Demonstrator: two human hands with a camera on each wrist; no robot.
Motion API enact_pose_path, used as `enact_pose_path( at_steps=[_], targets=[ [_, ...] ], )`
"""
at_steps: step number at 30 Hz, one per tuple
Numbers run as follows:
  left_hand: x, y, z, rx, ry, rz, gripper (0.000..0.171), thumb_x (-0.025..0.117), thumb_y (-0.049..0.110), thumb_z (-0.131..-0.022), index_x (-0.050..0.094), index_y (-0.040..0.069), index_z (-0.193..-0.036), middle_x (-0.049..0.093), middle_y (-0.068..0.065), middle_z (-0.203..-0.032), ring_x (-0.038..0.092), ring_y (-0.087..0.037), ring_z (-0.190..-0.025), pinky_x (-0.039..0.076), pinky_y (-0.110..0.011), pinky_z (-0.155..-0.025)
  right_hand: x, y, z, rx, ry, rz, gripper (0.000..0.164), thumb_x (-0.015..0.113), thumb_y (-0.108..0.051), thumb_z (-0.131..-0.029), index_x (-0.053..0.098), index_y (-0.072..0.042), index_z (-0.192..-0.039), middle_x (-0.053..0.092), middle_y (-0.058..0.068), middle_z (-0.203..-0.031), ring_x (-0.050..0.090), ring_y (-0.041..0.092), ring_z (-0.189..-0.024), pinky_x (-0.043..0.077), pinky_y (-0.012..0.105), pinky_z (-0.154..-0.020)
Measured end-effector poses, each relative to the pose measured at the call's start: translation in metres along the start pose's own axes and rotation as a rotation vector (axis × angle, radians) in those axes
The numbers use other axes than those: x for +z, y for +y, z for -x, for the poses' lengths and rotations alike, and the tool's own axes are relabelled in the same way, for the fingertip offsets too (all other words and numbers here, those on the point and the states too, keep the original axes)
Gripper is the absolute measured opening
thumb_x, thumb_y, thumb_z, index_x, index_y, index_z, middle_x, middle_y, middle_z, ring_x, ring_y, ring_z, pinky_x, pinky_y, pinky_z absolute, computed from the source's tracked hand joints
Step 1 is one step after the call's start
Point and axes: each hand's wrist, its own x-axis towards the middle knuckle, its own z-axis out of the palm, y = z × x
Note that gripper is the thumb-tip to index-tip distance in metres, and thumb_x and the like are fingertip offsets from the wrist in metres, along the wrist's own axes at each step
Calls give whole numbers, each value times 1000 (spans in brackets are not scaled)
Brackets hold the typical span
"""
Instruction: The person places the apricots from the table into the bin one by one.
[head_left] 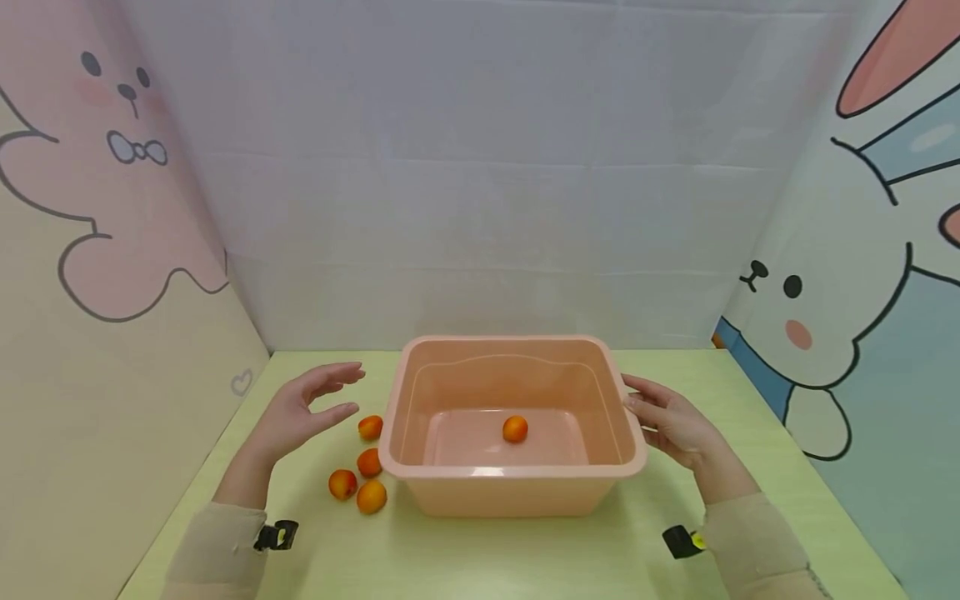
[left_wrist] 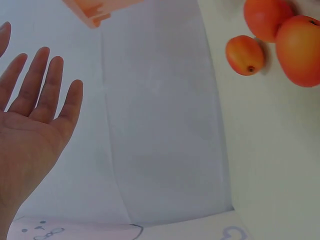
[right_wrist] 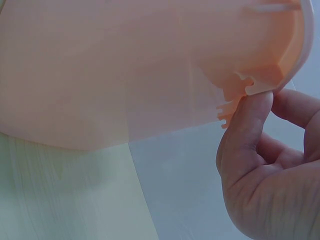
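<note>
A pink plastic basin (head_left: 517,472) sits in the middle, with one small round orange fruit (head_left: 515,429) on its floor. My right hand (head_left: 678,429) pinches the basin's right rim between thumb and fingers. In the right wrist view the thumb (right_wrist: 250,125) lies right under the rim, by a jagged notched piece of the plastic. My left hand (head_left: 303,412) hovers left of the basin, fingers spread and thumb apart, holding nothing. Below and right of it lie several orange-red fruits, among them a yellower one (head_left: 371,497) and a redder one (head_left: 342,484).
The light green table (head_left: 487,558) runs back to a pale cloth wall (head_left: 480,183). Printed side panels with a pink bear (head_left: 127,242) and a white rabbit (head_left: 832,267) close in left and right. Two fruits lie right beside the basin's left side.
</note>
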Motion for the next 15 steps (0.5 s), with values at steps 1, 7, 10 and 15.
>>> enact_pose_path(
  at_steps=[1, 7, 10, 15],
  targets=[
    [0, -3, 3, -7, 5, 0, 51, 75, 8, -89, 58, 11, -137, 64, -9, -128, 58, -16, -115, 44, -18, -99, 0, 0, 0, 0, 1, 0, 67, 53, -20, -104, 18, 2, -156, 62, 0, -105, 66, 10, -91, 57, 23, -73],
    [6, -19, 21, -35, 10, 3, 51, 75, 8, -89, 57, 8, -137, 64, -10, -127, 59, -18, -114, 45, -19, -98, 1, -1, 0, 7, 3, -12, 67, 54, -20, -104, 18, 2, -156, 61, 0, -105, 66, 11, -90, 57, 23, -73],
    [10, -27, 29, -40, -5, 24, 52, 75, 7, -89, 57, 6, -137, 63, -9, -126, 59, -20, -115, 47, -22, -98, 2, -2, 0, 11, 8, -16, 67, 55, -20, -103, 19, 1, -156, 61, 0, -104, 65, 11, -89, 57, 23, -72],
    [15, -40, 41, -41, -16, 60, 54, 76, 6, -88, 56, 6, -138, 62, -12, -127, 59, -17, -114, 48, -24, -97, 2, -2, 1, 11, 10, -17, 67, 54, -20, -103, 19, 2, -156, 61, 0, -104, 65, 11, -88, 57, 22, -72]
  ],
)
